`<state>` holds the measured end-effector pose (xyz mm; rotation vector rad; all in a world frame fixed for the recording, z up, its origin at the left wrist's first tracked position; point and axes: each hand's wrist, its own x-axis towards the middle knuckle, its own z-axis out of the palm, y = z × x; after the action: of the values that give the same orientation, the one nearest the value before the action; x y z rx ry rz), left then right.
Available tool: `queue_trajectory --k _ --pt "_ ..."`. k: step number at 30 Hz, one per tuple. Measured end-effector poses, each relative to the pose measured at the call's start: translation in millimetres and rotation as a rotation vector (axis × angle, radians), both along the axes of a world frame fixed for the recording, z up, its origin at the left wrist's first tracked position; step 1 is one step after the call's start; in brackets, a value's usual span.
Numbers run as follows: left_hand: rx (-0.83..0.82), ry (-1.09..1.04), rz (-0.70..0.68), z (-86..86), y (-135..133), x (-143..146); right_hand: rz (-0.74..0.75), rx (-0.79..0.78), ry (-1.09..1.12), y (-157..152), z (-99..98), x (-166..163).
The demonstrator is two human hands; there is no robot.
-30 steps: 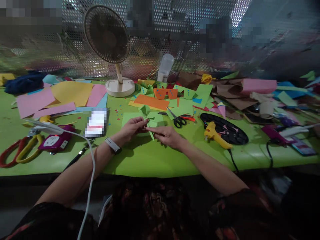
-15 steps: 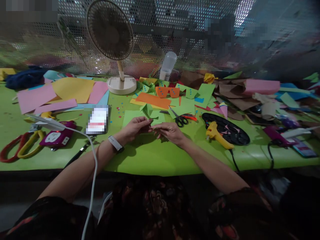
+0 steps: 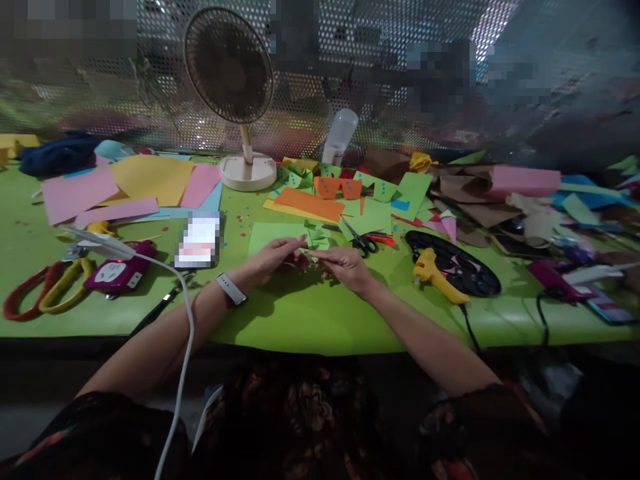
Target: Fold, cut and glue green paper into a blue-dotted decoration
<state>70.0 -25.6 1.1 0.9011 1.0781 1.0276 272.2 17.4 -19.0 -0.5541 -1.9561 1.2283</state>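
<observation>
My left hand (image 3: 274,259) and my right hand (image 3: 345,267) meet at the middle of the green table (image 3: 300,320), fingertips pinched together on a small folded green paper piece (image 3: 316,238). The paper sits between the two hands, partly hidden by the fingers. A white watch is on my left wrist. A flat light-green sheet (image 3: 273,233) lies just behind my left hand.
Black-handled scissors (image 3: 364,241) lie right of the hands, then a yellow glue gun (image 3: 436,275) beside a black tray (image 3: 457,263). A fan (image 3: 235,87) stands behind. Coloured paper sheets (image 3: 145,180) cover the left; red and yellow scissors (image 3: 45,293), a purple device (image 3: 117,273) with white cable.
Both hands have drawn closer together over the green paper piece, which now looks more folded up. My head view has shifted slightly.
</observation>
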Motion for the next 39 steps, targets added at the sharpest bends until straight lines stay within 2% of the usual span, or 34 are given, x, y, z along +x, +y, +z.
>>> queue_trajectory --k 6,9,15,17,20,22,26,30,32,34,36,39 --pt "0.152 0.041 -0.086 -3.6 -0.5 3.2 -0.017 0.273 -0.125 2.2 -1.5 1.5" --pt "0.188 0.069 -0.052 -7.5 0.8 4.7 -0.042 0.352 -0.159 1.7 -2.2 1.3" --pt "0.191 -0.035 0.042 -7.5 2.1 1.9 -0.100 0.482 -0.145 -1.8 -2.8 3.3" --pt "0.179 -0.016 -0.007 -5.3 2.7 -3.6 -0.138 0.491 -0.100 -3.3 -0.7 5.4" --pt "0.116 0.010 -0.171 -3.9 4.7 -12.1 -0.198 0.505 -0.052 -5.0 3.9 8.6" --pt "0.057 -0.021 -0.227 -4.2 6.6 -15.0 -0.216 0.531 -0.033 -5.3 5.7 9.8" --pt "-0.043 -0.187 -0.128 -3.0 8.5 -12.1 -0.148 0.624 -0.036 -2.9 2.9 9.6" --pt "-0.034 -0.240 0.016 -0.3 4.9 -5.1 -0.072 0.692 -0.109 0.8 -1.5 9.6" --pt "-0.015 -0.202 0.042 -0.2 2.6 -3.0 -0.021 0.675 -0.136 1.8 -1.5 9.6" --pt "0.010 -0.176 0.045 -0.7 1.1 -1.8 0.036 0.590 -0.130 1.7 -0.1 8.9" --pt "0.046 -0.177 0.059 -1.6 0.6 -0.7 0.081 0.417 -0.097 0.8 1.7 7.1" --pt "0.068 -0.179 0.092 -3.2 0.4 2.0 0.115 0.076 -0.069 -1.4 3.9 3.3"
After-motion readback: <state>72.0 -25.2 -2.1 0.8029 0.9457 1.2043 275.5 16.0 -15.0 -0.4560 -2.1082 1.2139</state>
